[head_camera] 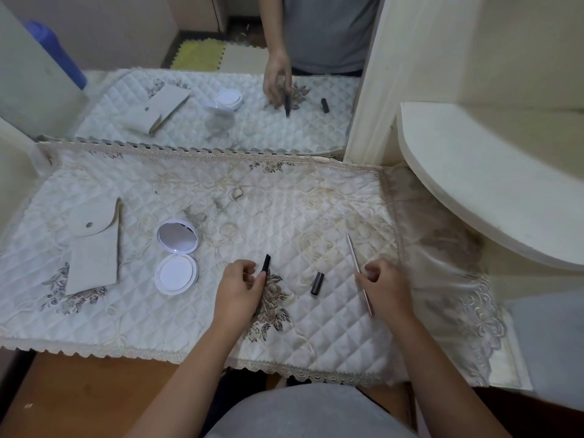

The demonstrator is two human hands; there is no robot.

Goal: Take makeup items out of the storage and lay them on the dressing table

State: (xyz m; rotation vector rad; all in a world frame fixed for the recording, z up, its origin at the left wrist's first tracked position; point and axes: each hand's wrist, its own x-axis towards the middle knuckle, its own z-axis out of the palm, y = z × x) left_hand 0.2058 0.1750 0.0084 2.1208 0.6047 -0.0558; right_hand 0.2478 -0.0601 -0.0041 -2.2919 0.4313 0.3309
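Between the 2 hands, a dark cap lies on the quilted table cover, long axis toward 12 o'clock. At its 9 o'clock, the left hand pinches a black stick; at 3 o'clock, the right hand, about equally near, grips a thin metal rod.

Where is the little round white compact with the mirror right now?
The open round white compact lies on the quilted cloth, left of centre, between the beige snap pouch and the left hand.

Lower end of the black stick hidden under left-hand fingers; elbows beyond the bottom edge.
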